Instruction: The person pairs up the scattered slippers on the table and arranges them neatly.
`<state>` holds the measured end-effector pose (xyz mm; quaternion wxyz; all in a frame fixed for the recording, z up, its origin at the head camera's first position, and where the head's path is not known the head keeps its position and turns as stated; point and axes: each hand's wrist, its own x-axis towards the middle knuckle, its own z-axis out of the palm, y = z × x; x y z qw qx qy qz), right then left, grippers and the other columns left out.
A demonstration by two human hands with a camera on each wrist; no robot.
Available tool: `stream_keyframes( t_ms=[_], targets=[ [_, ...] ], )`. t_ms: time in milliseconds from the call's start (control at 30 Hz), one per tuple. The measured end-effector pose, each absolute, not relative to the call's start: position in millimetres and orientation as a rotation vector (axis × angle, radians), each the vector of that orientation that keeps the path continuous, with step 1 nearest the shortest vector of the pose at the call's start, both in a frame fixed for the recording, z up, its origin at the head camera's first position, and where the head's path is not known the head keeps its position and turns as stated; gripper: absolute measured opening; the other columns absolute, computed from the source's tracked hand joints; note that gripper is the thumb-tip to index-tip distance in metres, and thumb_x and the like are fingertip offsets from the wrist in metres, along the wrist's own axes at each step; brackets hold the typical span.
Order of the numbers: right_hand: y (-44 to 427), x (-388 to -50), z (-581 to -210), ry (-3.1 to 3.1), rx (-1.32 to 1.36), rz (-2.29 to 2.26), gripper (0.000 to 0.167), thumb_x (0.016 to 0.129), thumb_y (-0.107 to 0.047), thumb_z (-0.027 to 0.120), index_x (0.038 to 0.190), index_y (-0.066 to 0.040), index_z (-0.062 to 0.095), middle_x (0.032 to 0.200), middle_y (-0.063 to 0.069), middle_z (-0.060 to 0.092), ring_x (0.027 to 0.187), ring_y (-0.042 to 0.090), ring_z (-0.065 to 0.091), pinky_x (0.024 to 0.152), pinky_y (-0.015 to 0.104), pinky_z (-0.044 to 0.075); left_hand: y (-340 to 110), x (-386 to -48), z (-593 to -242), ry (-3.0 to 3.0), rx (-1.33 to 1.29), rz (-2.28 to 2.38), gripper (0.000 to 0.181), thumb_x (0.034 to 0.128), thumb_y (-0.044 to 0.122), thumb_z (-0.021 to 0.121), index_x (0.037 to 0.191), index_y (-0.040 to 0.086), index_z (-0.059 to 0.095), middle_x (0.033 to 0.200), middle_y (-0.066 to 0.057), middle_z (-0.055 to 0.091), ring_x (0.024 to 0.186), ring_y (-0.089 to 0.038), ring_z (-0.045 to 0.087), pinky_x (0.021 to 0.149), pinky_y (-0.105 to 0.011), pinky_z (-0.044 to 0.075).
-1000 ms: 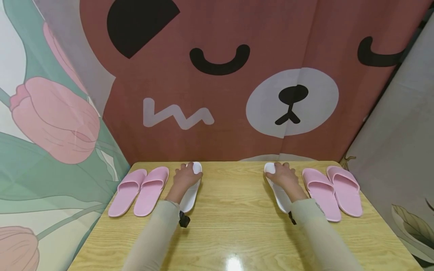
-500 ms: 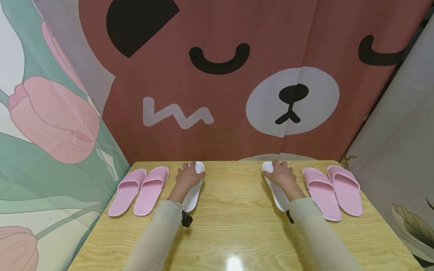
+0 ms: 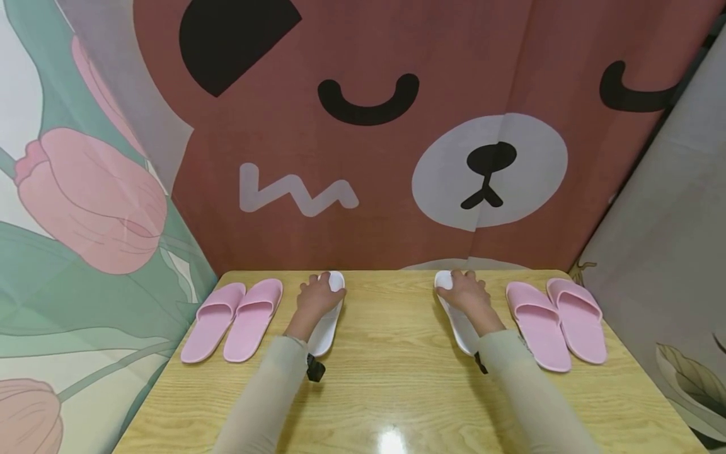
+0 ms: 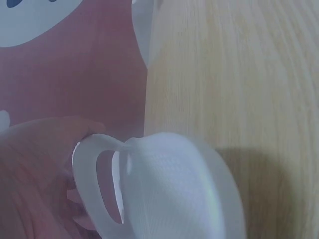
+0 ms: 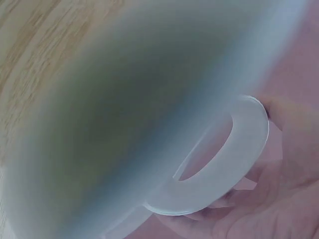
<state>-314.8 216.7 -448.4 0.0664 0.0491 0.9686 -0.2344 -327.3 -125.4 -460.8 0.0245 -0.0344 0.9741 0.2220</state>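
Observation:
My left hand point(image 3: 319, 296) grips a white slipper point(image 3: 325, 333) across its strap, with the toe toward the back edge of the wooden table. Its strap point(image 4: 92, 181) and textured footbed show in the left wrist view. A second white slipper point(image 3: 460, 329) is in my right hand point(image 3: 468, 296), also held over the strap. In the right wrist view the strap point(image 5: 219, 184) is visible beside my curled fingers, while the sole is blurred. Whether either slipper touches the tabletop, I cannot tell. My hands and forearms hide part of each slipper.
Two pink slippers point(image 3: 246, 334) lie side by side left of my left hand. Another pink pair point(image 3: 541, 331) lies to the right of my right hand, near my sleeve. The wooden table point(image 3: 391, 353) ends at a bear-print curtain point(image 3: 374, 239).
Both white slippers have shifted inward, my left hand moving right and my right hand moving left, so the gap between them is narrower. The pink slippers have stayed put.

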Motion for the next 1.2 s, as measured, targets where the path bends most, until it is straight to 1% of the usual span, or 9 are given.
stream_keyframes(
  t_ms=[200,333,633,800,1200],
  targets=[
    [212.1,-316.2,-448.9,2.927,0.141,-0.705,0.078,0.098,-0.048,0.056,0.156,-0.002,0.032,0.155,0.036,0.023,0.134,0.064,0.028,0.098,0.074,0.036,-121.8,-330.5,-464.4,3.012,-0.091,0.703,0.077,0.0939,0.053,0.06,0.154,0.009,0.039,0.151,-0.024,0.039,0.132,-0.051,0.04,0.098,-0.063,0.043],
    [207.3,-317.4,-449.5,2.927,0.135,-0.723,0.078,0.098,-0.047,0.057,0.156,-0.003,0.032,0.155,0.036,0.024,0.134,0.064,0.028,0.098,0.074,0.036,-118.9,-331.6,-466.0,3.026,-0.082,0.713,0.076,0.0938,0.053,0.061,0.153,0.009,0.041,0.15,-0.024,0.041,0.13,-0.051,0.042,0.095,-0.063,0.044],
    [194.9,-319.1,-448.8,2.938,0.137,-0.728,0.077,0.097,-0.049,0.057,0.156,-0.005,0.034,0.154,0.034,0.027,0.132,0.061,0.033,0.098,0.072,0.037,-107.9,-327.6,-464.1,3.026,-0.067,0.721,0.076,0.0936,0.053,0.061,0.153,0.009,0.042,0.149,-0.024,0.042,0.129,-0.051,0.043,0.095,-0.062,0.045],
    [190.6,-319.9,-449.5,2.934,0.134,-0.735,0.077,0.098,-0.049,0.057,0.156,-0.005,0.034,0.154,0.033,0.027,0.133,0.06,0.032,0.099,0.072,0.037,-101.1,-326.7,-462.9,3.03,-0.058,0.731,0.075,0.0935,0.053,0.06,0.152,0.009,0.043,0.148,-0.024,0.043,0.128,-0.05,0.044,0.095,-0.06,0.046],
    [183.1,-323.7,-452.5,2.937,0.155,-0.75,0.077,0.097,-0.048,0.058,0.156,-0.005,0.034,0.154,0.033,0.028,0.133,0.06,0.033,0.1,0.071,0.037,-90.1,-330.8,-469.3,3.01,-0.081,0.782,0.076,0.0934,0.053,0.061,0.153,0.01,0.042,0.15,-0.023,0.041,0.131,-0.049,0.043,0.097,-0.06,0.044]
  ],
)
